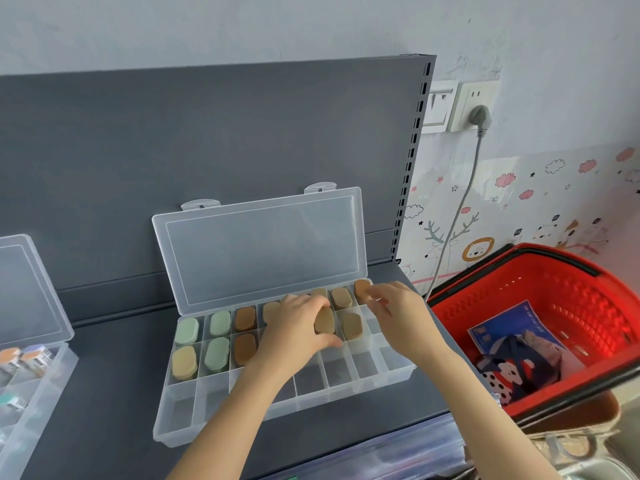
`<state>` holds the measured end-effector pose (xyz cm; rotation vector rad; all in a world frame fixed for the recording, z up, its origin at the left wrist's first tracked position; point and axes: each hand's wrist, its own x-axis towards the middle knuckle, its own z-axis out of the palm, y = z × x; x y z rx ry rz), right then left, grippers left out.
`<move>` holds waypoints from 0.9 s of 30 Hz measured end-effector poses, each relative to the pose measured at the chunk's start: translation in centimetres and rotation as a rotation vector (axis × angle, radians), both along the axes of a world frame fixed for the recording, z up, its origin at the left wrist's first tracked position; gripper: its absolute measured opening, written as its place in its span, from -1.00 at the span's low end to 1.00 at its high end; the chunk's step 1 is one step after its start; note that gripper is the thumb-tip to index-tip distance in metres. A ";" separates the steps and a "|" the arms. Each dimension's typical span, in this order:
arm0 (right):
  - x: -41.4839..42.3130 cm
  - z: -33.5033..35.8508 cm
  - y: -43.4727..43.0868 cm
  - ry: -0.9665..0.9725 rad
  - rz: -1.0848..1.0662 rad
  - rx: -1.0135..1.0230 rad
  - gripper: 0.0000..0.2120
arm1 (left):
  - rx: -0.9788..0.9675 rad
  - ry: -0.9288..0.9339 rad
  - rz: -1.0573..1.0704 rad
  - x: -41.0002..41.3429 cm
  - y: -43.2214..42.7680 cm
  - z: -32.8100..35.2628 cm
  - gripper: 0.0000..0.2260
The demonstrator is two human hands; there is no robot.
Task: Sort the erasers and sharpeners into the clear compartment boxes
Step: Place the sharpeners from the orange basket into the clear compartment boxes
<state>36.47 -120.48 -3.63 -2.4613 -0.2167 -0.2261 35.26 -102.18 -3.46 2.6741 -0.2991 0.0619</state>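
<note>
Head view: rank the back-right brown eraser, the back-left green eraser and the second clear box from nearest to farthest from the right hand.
1. Brown eraser, back-right compartment, just beside the right hand.
2. Green eraser, back-left compartment of the same box.
3. Second clear box, far left on the shelf.

seems a small shop: a grey metal shelf [104,368] with a flat back panel [207,150] and a slotted upright [412,157], the kind shops fit, a red basket [575,289] beside it, and erasers [186,331] sorted in a clear box [180,426]. cartoon stickers [505,180] and a socket [475,98] on the wall [311,26].
</note>
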 end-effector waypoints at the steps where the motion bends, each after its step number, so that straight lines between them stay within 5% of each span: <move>1: -0.1 0.1 0.0 -0.014 -0.004 0.011 -0.82 | 0.020 -0.001 -0.002 0.1 -0.1 -0.2 -0.48; 15: -0.5 0.0 0.3 -0.067 -0.007 0.143 -0.77 | -0.023 -0.015 0.090 -1.1 0.6 -0.9 -0.40; 27: -1.6 -0.6 6.0 -0.094 0.399 0.039 -0.73 | -0.018 -0.121 0.361 -6.1 5.5 -0.3 -0.48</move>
